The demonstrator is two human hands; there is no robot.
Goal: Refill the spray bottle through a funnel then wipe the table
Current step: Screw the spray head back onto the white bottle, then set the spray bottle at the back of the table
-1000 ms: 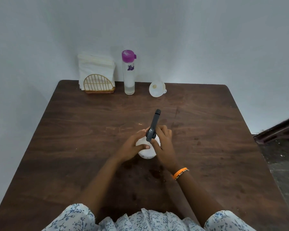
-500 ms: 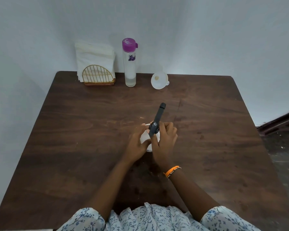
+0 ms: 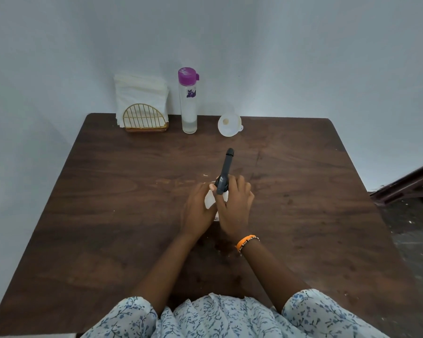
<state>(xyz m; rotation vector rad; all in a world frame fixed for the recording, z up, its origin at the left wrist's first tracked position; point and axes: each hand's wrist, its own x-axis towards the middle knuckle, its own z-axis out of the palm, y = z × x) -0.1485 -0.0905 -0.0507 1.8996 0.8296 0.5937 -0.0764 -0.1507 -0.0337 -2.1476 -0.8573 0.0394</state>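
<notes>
Both hands [image 3: 220, 206] grip spray bottle [image 3: 209, 200] — capped | water bottle [image 3: 189, 111] — nearly empty

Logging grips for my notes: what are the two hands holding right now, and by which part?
Both hold the spray bottle: left hand grips its white body, right hand wraps the dark spray head at the neck.

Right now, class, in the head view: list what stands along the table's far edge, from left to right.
Napkin holder → water bottle with purple cap → white funnel.
</notes>
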